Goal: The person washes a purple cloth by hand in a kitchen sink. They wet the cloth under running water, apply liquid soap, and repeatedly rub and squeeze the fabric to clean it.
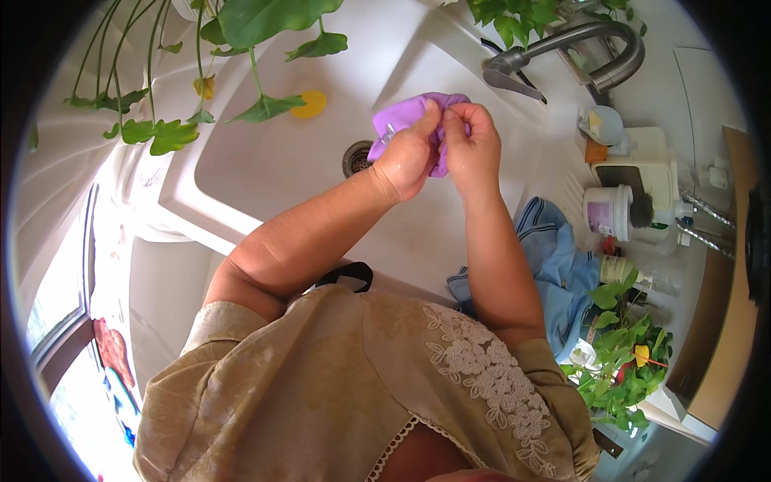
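Observation:
A purple cloth point(400, 113) is bunched between my two hands above the white sink basin point(289, 162). My left hand point(409, 156) grips its near side, thumb pointing up along the fabric. With thumb and forefinger together, my right hand point(474, 147) pinches the cloth's right part. A small whitish, shiny patch point(388, 132) shows on the purple fabric; what it is I cannot tell. Just left of the cloth lies the metal drain point(356, 159), partly hidden by my left wrist. Both hands look wet.
A round yellow piece point(309, 105) lies in the basin under hanging plant leaves point(268, 108). The metal faucet point(566, 54) arches at upper right. A blue garment point(551, 253) drapes over the right rim, beside a white tub point(605, 212) and a leafy plant point(629, 355).

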### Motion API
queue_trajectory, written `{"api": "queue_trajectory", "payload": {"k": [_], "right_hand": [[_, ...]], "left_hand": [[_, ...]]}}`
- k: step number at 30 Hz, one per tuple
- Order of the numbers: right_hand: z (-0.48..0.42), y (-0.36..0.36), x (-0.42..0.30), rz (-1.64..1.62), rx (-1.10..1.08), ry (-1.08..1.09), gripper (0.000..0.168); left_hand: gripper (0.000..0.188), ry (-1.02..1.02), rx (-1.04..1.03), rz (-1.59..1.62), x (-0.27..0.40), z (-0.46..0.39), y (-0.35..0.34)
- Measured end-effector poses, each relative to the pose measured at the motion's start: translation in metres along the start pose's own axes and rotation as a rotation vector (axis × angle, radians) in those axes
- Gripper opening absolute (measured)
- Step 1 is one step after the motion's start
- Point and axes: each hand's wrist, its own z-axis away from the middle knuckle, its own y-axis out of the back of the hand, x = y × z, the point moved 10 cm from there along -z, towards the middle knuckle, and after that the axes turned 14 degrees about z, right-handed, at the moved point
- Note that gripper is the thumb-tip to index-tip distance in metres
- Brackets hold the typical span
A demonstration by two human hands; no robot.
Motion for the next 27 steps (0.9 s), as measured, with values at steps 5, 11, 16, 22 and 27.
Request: {"api": "queue_trajectory", "payload": {"k": [5,11,16,22,27], "right_hand": [[-0.006,-0.009,0.010,-0.003,-0.043,-0.011,0.010],[0.004,-0.003,-0.006,0.023,-0.016,0.055,0.010],[-0.012,0.006,0.012,0.127,0.074,0.018,0.009],[0.004,-0.005,-0.001,0.108,-0.011,0.092,0.011],[-0.017,0.016,0.026,0.081,0.100,0.010,0.008]], "left_hand": [[0.043,-0.016,-0.065,0.061,-0.002,-0.004,0.003],[0.045,0.030,-0.010,0.041,-0.007,0.000,0.000],[0.045,0.055,-0.054,0.106,-0.011,-0.003,0.002],[0.045,0.018,-0.041,0.010,-0.004,-0.005,0.006],[0.048,0.038,-0.082,0.083,-0.006,-0.002,-0.002]]}}
